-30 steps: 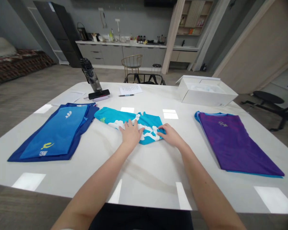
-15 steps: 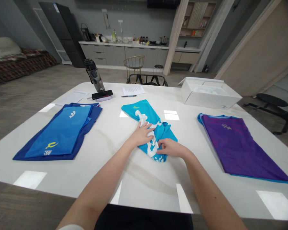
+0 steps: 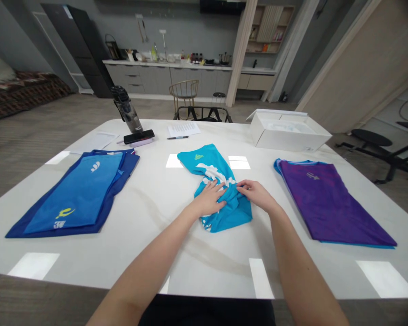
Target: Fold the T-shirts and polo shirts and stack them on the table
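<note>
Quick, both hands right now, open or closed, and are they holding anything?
Left hand: open, pressed flat on the turquoise shirt.
Right hand: open, fingers resting on that shirt, no clear grip.

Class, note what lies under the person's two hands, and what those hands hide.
A bunched turquoise shirt with a white print lies under the left hand and right hand. The cloth and print beneath the palms are covered from view.
</note>
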Motion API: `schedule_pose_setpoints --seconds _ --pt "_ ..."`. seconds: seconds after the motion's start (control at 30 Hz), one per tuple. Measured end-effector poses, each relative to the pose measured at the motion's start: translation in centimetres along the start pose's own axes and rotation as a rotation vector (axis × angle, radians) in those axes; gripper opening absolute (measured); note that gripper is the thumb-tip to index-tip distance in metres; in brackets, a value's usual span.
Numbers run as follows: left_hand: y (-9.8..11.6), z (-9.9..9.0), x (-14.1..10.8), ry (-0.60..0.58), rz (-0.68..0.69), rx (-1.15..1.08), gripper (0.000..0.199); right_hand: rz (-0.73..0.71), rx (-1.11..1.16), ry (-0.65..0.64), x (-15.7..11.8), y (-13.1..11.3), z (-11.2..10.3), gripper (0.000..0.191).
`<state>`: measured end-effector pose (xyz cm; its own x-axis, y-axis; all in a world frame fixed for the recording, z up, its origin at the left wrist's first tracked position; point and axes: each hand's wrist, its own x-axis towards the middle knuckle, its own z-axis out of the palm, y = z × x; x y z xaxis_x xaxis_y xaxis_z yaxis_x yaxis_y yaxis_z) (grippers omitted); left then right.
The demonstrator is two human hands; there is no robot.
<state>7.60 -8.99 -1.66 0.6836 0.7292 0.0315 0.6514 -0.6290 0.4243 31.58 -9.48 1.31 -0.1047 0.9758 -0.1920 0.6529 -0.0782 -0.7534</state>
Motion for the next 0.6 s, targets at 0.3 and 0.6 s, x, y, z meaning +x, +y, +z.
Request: schedule_pose_setpoints --seconds 0.3,0.6 --pt "2.1 -3.1 -2.4 0.366 -0.285 0.036 0.034 -0.05 -0.382 0.065 0.7 1.3 0.9 0.025" --pt "-7.4 -10.4 -9.3 -0.025 -0.967 0.206 0.022 0.002 -0.327 -0.229 -0.7 -0.5 0.4 0.014"
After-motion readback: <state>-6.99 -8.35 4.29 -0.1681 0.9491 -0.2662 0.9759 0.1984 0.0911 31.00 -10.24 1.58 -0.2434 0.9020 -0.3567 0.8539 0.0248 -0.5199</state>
